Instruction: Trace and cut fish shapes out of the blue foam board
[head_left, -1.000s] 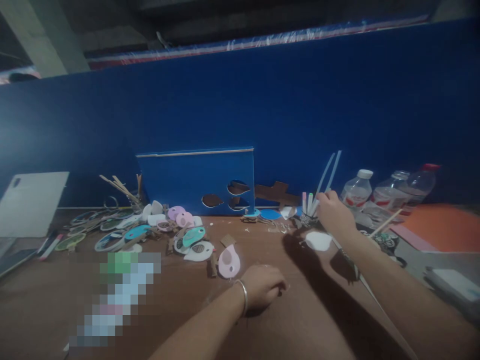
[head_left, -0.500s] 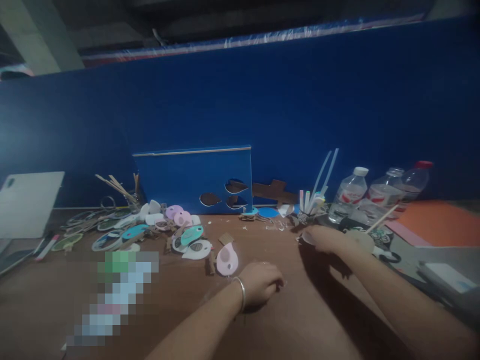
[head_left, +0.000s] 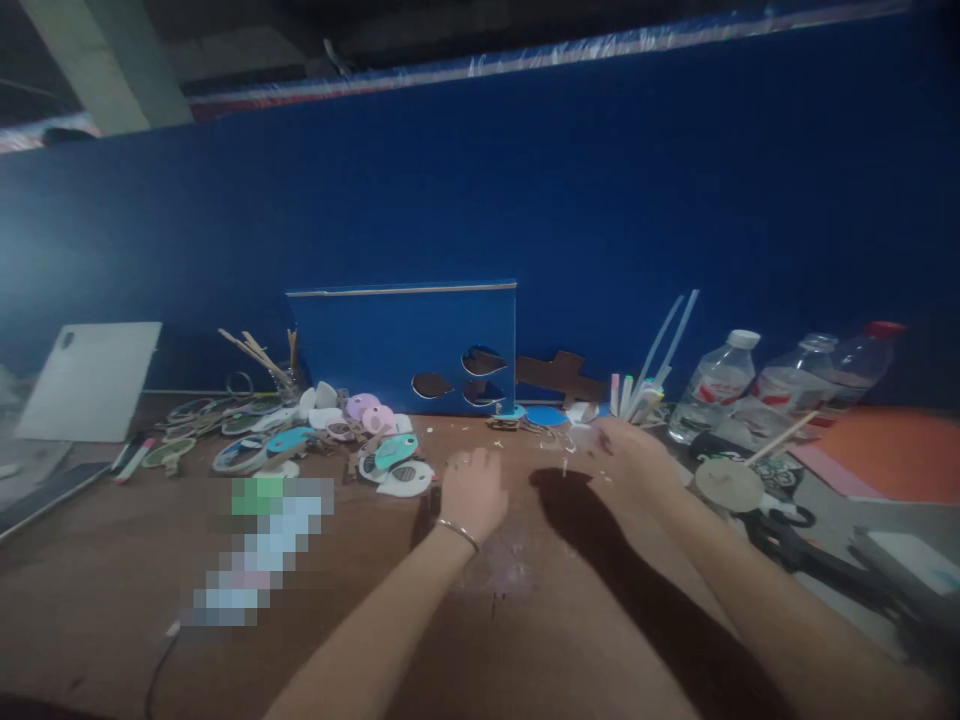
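My left hand (head_left: pixel 472 492), with a silver bangle on its wrist, lies palm down over the spot where a pink teardrop-shaped cutout lay. Its fingers point away from me and are partly hidden, so their grip does not show. Farther right, my right hand (head_left: pixel 634 455) reaches over the brown table (head_left: pixel 555 630), its fingertips drawn together by small white scraps (head_left: pixel 570 440). What they hold, if anything, is too blurred to make out. Left of my left hand lie a white teardrop cutout (head_left: pixel 409 477) and a teal one (head_left: pixel 396 450).
A blue board (head_left: pixel 375 350) with teardrop holes stands at the back. Plastic bottles (head_left: pixel 716 385) stand on the right, near a round beige disc (head_left: pixel 729 485) and orange sheets (head_left: pixel 885 455). A white panel (head_left: pixel 90 385) leans at far left. Several sticks (head_left: pixel 255 355) stand behind the cutouts.
My left hand has moved forward and left onto the pink cutout, which is now hidden. My right hand has shifted slightly forward; the pale piece by its fingertips no longer shows. The view has shifted slightly.
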